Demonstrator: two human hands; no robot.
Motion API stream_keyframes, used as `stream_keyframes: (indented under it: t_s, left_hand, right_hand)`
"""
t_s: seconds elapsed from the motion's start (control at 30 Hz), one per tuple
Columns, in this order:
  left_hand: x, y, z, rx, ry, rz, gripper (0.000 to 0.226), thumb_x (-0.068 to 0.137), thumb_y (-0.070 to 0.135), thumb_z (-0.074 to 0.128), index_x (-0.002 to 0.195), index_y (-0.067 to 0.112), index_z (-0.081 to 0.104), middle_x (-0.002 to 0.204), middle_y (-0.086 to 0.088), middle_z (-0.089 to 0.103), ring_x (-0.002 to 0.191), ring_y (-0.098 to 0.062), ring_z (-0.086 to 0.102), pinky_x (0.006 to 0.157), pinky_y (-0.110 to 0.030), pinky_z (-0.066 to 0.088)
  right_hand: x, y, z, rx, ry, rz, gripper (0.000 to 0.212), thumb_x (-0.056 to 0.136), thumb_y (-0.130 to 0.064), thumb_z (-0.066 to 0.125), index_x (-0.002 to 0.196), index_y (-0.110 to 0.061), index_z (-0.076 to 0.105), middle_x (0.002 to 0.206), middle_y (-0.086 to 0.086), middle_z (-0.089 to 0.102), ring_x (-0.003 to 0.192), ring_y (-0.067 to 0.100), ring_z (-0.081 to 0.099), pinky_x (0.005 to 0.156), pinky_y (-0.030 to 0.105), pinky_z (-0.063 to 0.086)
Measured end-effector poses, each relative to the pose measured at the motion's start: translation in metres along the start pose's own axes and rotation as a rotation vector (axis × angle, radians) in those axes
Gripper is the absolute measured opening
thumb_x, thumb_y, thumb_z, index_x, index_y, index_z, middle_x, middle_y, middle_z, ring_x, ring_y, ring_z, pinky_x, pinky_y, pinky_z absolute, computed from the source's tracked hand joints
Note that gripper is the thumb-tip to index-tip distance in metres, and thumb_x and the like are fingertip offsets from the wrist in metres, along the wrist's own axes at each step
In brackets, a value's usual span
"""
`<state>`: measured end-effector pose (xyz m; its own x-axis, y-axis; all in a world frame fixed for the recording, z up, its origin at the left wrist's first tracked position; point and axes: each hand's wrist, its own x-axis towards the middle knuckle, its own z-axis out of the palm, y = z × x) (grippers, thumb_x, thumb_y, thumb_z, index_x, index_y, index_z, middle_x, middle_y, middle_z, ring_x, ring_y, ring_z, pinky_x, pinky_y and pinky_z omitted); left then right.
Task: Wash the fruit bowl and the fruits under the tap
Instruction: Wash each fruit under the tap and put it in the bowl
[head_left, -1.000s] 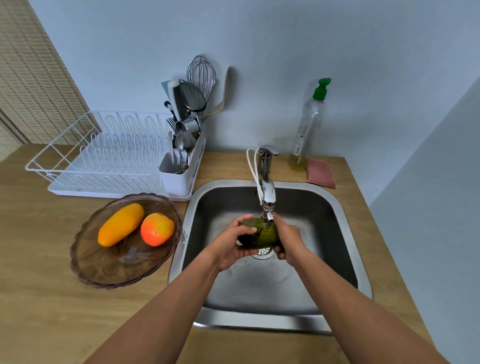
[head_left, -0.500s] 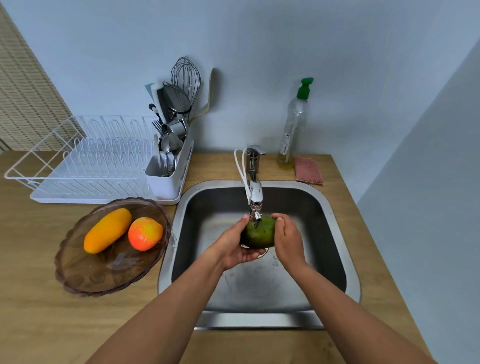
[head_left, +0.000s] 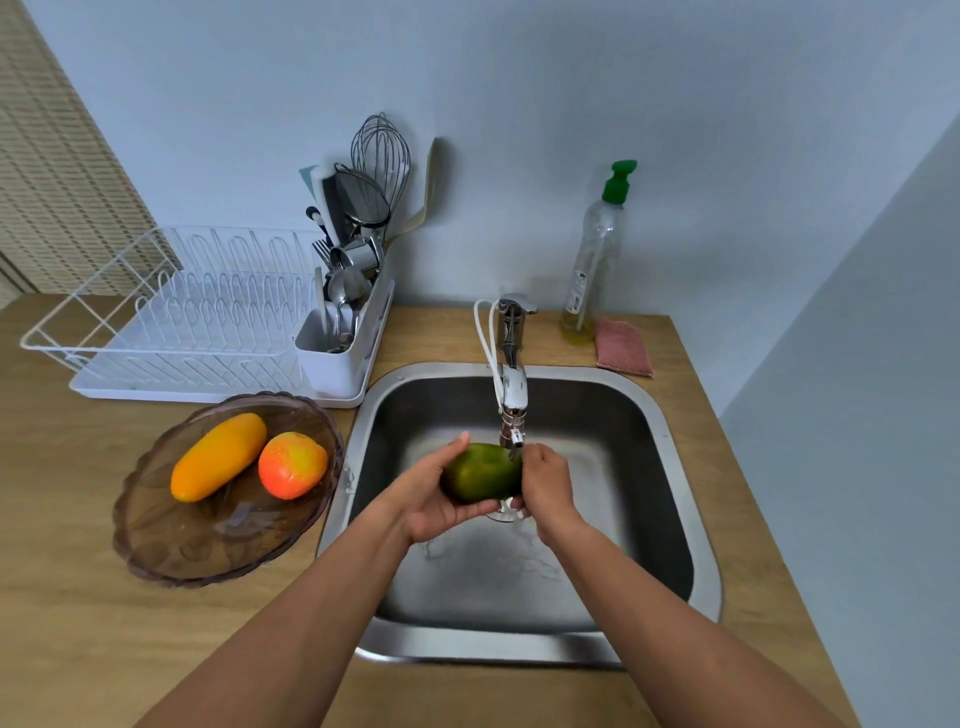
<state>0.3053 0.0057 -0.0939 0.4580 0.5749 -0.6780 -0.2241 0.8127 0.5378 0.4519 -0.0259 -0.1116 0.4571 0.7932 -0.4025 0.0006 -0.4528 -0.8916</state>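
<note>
Two fruits lie in the fruit bowl (head_left: 156, 561) on the counter just left of the sink (head_left: 691, 493), a long orange fruit (head_left: 218, 457) touching a round red-orange fruit (head_left: 292, 465). They sit as they did a second ago, so by my reckoning they and the bowl are not yet washed.

Over the middle of the sink the grip has shifted. The left hand (head_left: 431, 499), which a second ago had its fingers over the top of the green fruit (head_left: 480, 473), now cups it from below with the palm turned up and the thumb raised on the far side. More of the green skin shows, so I take it the fruit has been rolled to bring another face under the tap (head_left: 511, 384). The spout ends right at the fruit's upper right edge. I can barely make out the stream, though splashes mark the sink floor below.

The right hand (head_left: 548, 483) is pressed against the fruit's right end, its back toward me and its fingers curled round the far side, mostly hidden. That looks like the rinse of the first fruit nearly done, with most of the job ahead.

Behind the bowl, left of the sink, stand a white dish rack (head_left: 171, 322) and its utensil holder (head_left: 332, 358). Behind the sink's right corner are a soap bottle (head_left: 592, 270) and a pink cloth (head_left: 623, 347). Nothing blocks the path from sink to bowl, but the bowl's rim stands very near the sink edge.
</note>
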Motion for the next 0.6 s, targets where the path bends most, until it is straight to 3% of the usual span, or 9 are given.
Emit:
stream_keyframes:
  t_s: [0.07,0.17,0.3,0.4,0.47,0.6]
  left_hand:
    - [-0.002,0.003,0.001,-0.015,0.023,-0.052,0.050,0.093,0.043,0.062,0.124,0.005,0.056,0.125,-0.029,0.062,0.099,-0.043,0.068,0.070,-0.047,0.063]
    - [0.001,0.002,0.002,0.160,0.112,0.004,0.054,0.089,0.044,0.068,0.127,0.008,0.054,0.126,-0.026,0.061,0.090,-0.041,0.069,0.055,-0.033,0.060]
    - [0.007,0.000,-0.001,0.240,0.130,0.144,0.060,0.079,0.031,0.080,0.130,0.015,0.052,0.127,-0.020,0.061,0.097,-0.037,0.068,0.058,-0.030,0.055]
    - [0.006,0.002,0.001,0.183,0.093,0.183,0.046,0.082,0.024,0.074,0.125,0.018,0.056,0.114,-0.014,0.061,0.093,-0.029,0.061,0.059,-0.029,0.052]
    - [0.006,0.002,0.004,0.135,0.100,0.175,0.042,0.085,0.026,0.071,0.124,0.017,0.058,0.106,-0.012,0.061,0.088,-0.026,0.059,0.058,-0.029,0.051]
    - [0.012,-0.004,0.011,0.099,0.176,0.171,0.047,0.086,0.036,0.068,0.128,0.016,0.058,0.109,-0.011,0.061,0.087,-0.023,0.058,0.059,-0.028,0.048]
  right_hand:
    - [-0.003,-0.002,0.004,0.003,-0.008,-0.072,0.031,0.099,-0.017,0.035,0.079,-0.023,0.058,0.075,0.002,0.054,0.071,0.027,0.055,0.053,0.028,0.044]
    - [-0.002,-0.007,-0.001,0.029,-0.069,0.002,0.031,0.099,-0.020,0.034,0.081,-0.021,0.059,0.076,0.009,0.055,0.056,0.023,0.052,0.039,0.021,0.037]
    - [0.003,-0.011,-0.008,0.009,-0.155,0.197,0.034,0.096,-0.042,0.042,0.089,-0.012,0.057,0.067,0.012,0.049,0.038,0.017,0.041,0.039,0.018,0.030]
    - [0.005,-0.011,-0.012,0.019,-0.219,0.254,0.045,0.092,-0.056,0.045,0.091,-0.013,0.057,0.060,0.008,0.046,0.038,0.016,0.038,0.042,0.019,0.030]
    - [0.003,-0.012,-0.013,0.014,-0.202,0.235,0.048,0.093,-0.057,0.045,0.093,-0.012,0.060,0.062,0.009,0.056,0.042,0.018,0.044,0.043,0.020,0.035]
    - [0.001,-0.010,-0.014,0.005,-0.139,0.099,0.042,0.096,-0.049,0.049,0.097,-0.011,0.068,0.086,0.012,0.068,0.065,0.023,0.062,0.045,0.024,0.046]
